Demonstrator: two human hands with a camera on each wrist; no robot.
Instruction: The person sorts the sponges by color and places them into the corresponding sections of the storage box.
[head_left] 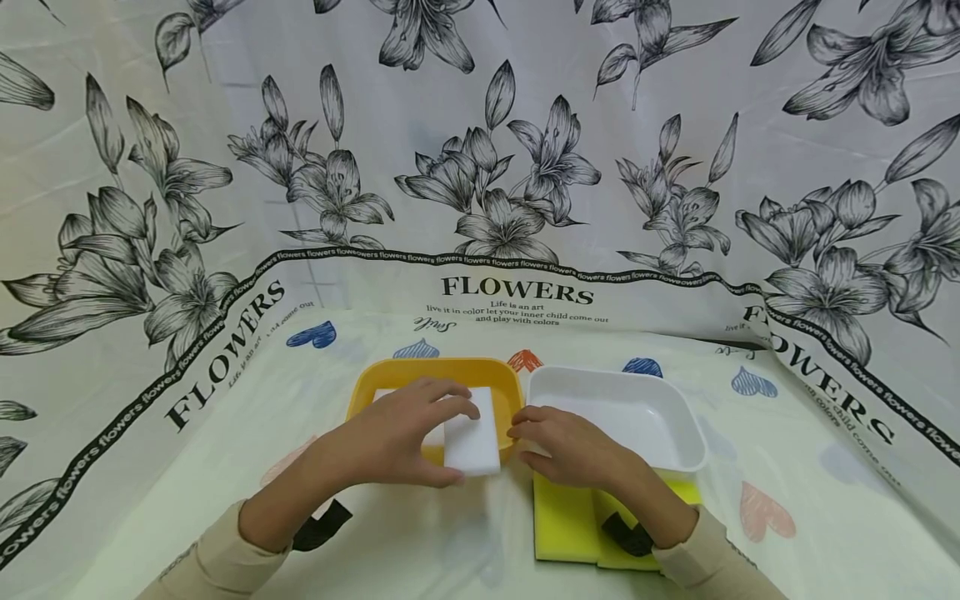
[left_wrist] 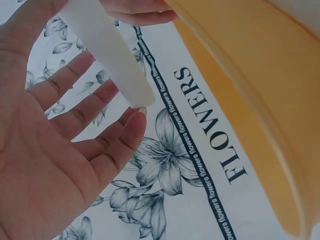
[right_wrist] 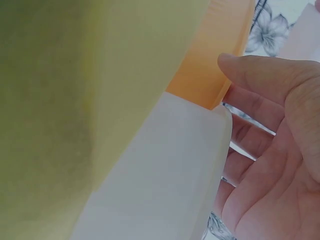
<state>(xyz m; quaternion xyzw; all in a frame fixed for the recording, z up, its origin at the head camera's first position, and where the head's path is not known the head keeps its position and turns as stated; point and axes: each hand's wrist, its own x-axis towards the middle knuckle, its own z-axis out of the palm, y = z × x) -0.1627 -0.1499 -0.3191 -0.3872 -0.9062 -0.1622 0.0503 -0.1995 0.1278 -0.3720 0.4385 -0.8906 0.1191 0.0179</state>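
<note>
My left hand pinches a white sponge block between thumb and fingers, above the front rim of the yellow tub. In the left wrist view, the white sponge is seen edge-on, with fingertips at its end. Another white piece lies in the tub, mostly hidden by this hand. My right hand is over the spot where the yellow tub and the white tub meet. Its fingers are loosely bent, and nothing shows between them; in the right wrist view, the thumb lies near the yellow tub's edge.
Yellow sponges lie side by side in front of the white tub, partly under my right wrist. A heart-printed cloth covers the table. A floral curtain hangs behind and at both sides.
</note>
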